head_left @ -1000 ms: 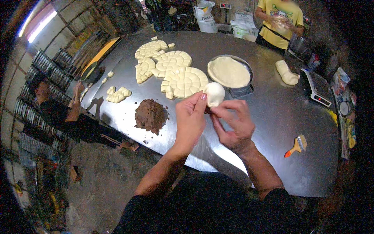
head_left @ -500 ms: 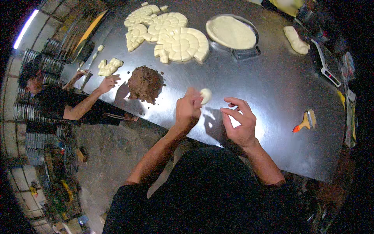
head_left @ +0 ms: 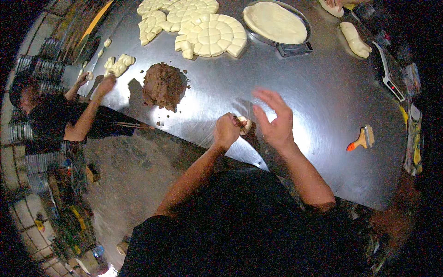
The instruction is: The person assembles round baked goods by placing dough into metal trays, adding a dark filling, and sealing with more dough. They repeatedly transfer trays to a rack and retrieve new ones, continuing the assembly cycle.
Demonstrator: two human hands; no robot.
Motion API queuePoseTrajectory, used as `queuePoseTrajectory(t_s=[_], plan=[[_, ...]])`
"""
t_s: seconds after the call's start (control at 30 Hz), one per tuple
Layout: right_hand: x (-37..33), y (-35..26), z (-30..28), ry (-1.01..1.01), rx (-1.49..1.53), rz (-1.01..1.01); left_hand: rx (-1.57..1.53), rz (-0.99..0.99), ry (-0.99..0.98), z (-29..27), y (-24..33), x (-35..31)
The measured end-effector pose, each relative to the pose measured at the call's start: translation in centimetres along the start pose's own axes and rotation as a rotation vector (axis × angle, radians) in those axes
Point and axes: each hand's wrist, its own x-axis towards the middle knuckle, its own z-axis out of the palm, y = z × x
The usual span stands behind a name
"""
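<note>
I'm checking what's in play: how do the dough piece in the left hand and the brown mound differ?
The dough piece is pale; the brown mound is dark. The dough piece is much smaller than the brown mound, which has crumbs scattered around it. The left hand holds the dough piece; the brown mound rests on the metal table.

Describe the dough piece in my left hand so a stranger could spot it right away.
On the big metal table, find the crumbly brown mound, then look lower right to your curled left hand. Poking out at its thumb side is the small, pale dough piece. Unlike the broad, segmented dough rounds beyond, it sits in a hand.
</note>
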Motion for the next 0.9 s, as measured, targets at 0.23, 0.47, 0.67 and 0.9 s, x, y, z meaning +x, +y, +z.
queuePoseTrajectory(t_s=[0.23, 0.47, 0.67, 0.9], plan=[[5.6, -1.6, 4.1, 0.105, -0.247, -0.261, -0.68, -0.202, -0.389, -3.0, -3.9, 0.6], [-0.9, 6.8, 15.5, -0.304, -0.651, -0.234, -1.039, -0.486, 0.262, -6.5, -11.8, -4.6], [1.4, 8.3, 9.7, -0.35, 0.137, 0.378, -1.235, -0.713, 0.359, -7.4, -23.2, -9.9], [1.8, 4.0, 6.5, -1.076, -0.468, 0.386, -1.357, -0.894, 0.565, -4.6, -33.5, -19.0]])
